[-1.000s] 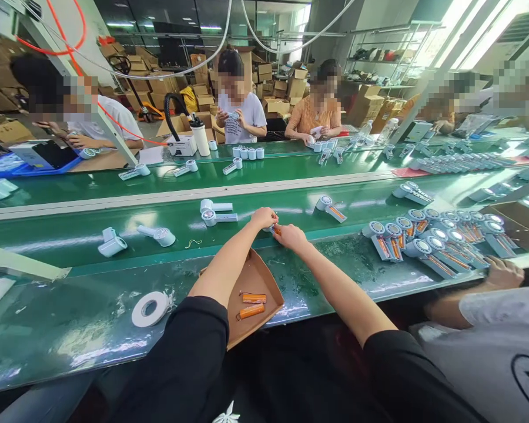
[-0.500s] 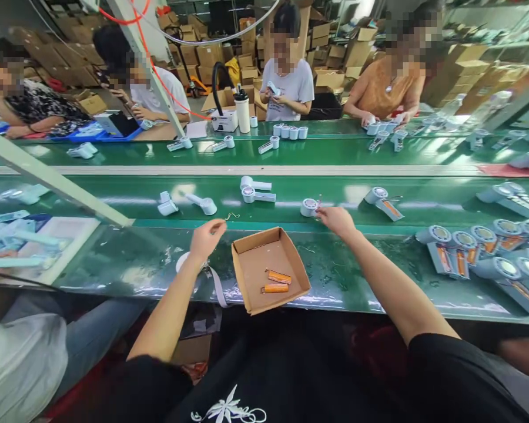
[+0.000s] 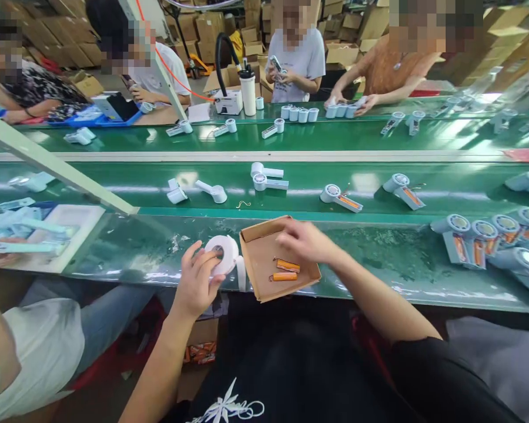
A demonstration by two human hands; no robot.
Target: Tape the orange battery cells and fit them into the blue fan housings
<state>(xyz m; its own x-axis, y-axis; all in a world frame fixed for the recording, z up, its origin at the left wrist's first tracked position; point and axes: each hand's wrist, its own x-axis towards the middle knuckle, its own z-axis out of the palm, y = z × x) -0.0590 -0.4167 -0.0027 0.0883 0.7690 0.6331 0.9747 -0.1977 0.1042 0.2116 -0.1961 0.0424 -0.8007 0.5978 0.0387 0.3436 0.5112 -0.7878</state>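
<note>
A roll of white tape is in my left hand, with fingers at its centre hole and the thumb along its near side. A loose strip of tape hangs from the roll toward the bench edge. Just right of it sits a shallow cardboard box. Two orange battery cells with short wires lie in the box. Above its far right part is my right hand, smeared by motion, so its fingers are unclear. Beyond it, a handheld fan lies on the belt with an orange cell in its open handle.
Several fans with orange cells are grouped at the right. More fans lie along the green belt. A white tray of pale blue parts and a slanted metal post stand left. Co-workers sit across the line.
My left hand has come down and taken the tape roll. My right hand has left the fan on the belt and moved back over the box. That fan's handle now shows an orange cell.
</note>
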